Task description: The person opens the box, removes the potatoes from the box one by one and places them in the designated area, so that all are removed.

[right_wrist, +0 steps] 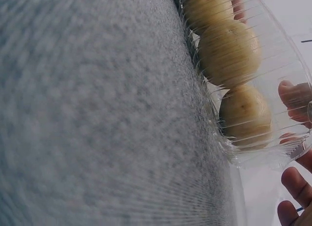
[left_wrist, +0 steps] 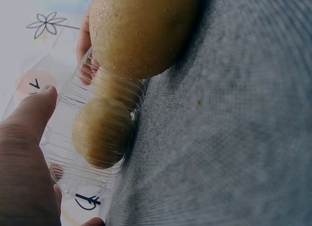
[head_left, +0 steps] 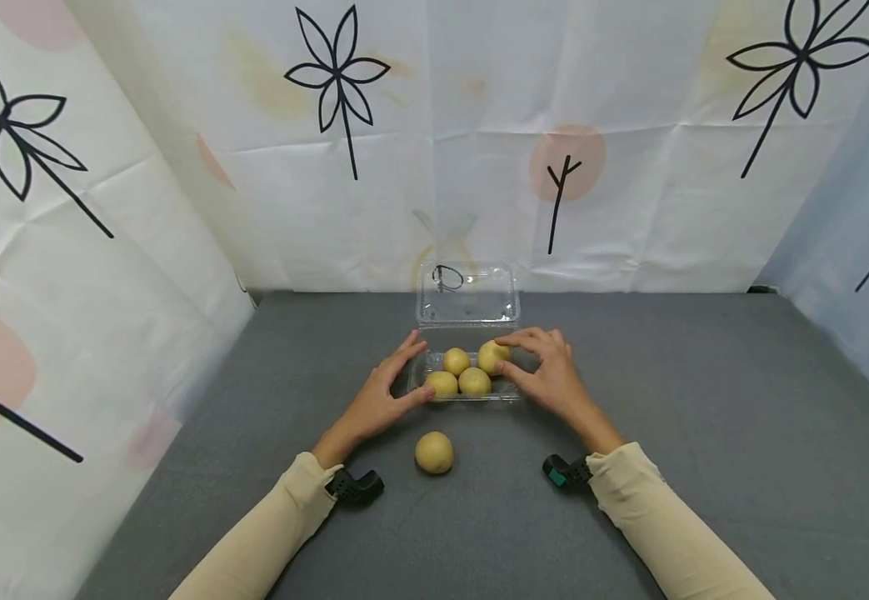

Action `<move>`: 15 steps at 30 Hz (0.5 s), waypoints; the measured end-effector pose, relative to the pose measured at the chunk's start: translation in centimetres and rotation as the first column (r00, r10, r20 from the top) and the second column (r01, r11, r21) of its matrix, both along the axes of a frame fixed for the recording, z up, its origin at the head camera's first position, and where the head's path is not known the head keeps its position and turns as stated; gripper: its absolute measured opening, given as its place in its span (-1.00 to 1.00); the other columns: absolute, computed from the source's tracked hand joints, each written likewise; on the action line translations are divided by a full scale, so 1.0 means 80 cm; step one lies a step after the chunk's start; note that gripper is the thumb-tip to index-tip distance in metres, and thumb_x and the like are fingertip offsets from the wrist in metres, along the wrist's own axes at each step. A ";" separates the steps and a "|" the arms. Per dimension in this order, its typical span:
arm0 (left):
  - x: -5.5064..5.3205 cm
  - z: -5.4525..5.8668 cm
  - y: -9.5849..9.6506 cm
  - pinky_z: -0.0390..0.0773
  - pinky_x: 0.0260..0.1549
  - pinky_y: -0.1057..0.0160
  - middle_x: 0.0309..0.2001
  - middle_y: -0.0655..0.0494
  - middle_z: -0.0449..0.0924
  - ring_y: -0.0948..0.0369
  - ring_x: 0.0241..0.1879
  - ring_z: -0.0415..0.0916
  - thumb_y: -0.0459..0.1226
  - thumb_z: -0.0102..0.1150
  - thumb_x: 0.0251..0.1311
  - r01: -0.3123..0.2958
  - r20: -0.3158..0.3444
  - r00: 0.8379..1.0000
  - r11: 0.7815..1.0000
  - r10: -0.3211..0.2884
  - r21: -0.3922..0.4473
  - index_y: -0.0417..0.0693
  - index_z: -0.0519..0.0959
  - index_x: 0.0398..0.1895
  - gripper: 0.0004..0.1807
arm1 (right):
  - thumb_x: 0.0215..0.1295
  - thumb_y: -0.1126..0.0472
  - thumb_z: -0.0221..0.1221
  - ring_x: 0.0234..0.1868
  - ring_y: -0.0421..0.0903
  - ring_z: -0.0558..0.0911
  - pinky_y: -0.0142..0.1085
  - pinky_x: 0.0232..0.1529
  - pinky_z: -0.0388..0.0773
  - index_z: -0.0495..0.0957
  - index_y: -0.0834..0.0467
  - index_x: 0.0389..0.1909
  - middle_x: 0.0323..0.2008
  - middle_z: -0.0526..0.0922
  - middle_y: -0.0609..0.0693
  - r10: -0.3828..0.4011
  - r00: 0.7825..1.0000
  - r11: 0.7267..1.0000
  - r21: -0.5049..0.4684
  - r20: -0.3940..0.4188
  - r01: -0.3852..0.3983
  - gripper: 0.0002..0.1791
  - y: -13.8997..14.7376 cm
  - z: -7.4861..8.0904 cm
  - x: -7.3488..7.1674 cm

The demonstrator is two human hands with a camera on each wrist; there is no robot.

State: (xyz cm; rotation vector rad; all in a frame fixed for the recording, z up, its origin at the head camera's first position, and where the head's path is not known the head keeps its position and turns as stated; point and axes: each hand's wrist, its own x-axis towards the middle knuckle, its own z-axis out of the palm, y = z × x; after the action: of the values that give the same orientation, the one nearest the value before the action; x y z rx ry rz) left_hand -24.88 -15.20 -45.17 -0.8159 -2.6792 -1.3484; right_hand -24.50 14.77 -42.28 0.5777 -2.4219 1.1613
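In the head view, a clear plastic clamshell box (head_left: 505,395) stands with its lid (head_left: 467,302) raised and several round, yellow-brown potatoes inside. My right hand (head_left: 550,375) reaches over the box's right end. Its thumb and forefinger pinch the back right potato (head_left: 492,357). At the box's left end, my left hand (head_left: 383,398) rests with fingers fairly straight and spread, its thumb at the front rim beside the front left potato (head_left: 441,383). One more potato (head_left: 434,452) lies on the table in front of the box and looms large in the left wrist view.
The grey table (head_left: 674,467) runs back to a white patterned cloth wall (head_left: 629,208). The raised lid stands close before that cloth and bears a black mark. More cloth hangs at the left and right sides.
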 end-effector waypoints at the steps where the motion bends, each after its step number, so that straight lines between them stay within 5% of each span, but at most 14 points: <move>1: 0.000 0.000 0.000 -0.21 0.40 -0.55 0.68 0.19 -0.13 0.00 0.64 -0.11 0.07 0.20 0.37 0.001 0.000 1.000 1.000 -0.001 -0.001 0.11 0.17 0.61 -0.18 | 0.13 0.26 0.48 -0.16 0.01 0.37 -0.11 -0.04 0.14 0.74 0.16 0.01 0.00 0.71 0.13 -0.003 1.000 1.000 -0.005 0.000 0.003 -0.61 0.000 0.000 -0.001; 15: 0.000 0.000 0.000 -0.23 0.41 -0.53 0.68 0.28 -0.14 0.06 0.65 -0.13 0.10 0.19 0.37 -0.005 0.012 1.000 1.000 0.006 -0.006 0.15 0.16 0.62 -0.18 | 0.15 0.25 0.47 -0.20 0.13 0.40 -0.12 -0.04 0.12 0.74 0.12 0.02 -0.02 0.72 0.12 0.003 0.998 1.000 0.025 0.069 -0.005 -0.62 0.006 0.009 -0.015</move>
State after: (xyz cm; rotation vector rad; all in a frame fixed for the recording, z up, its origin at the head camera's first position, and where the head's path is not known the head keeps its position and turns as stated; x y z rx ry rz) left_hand -24.91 -15.16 -45.20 -0.8032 -2.6933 -1.3488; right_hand -25.74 15.21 -41.52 0.5593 -2.4974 1.1729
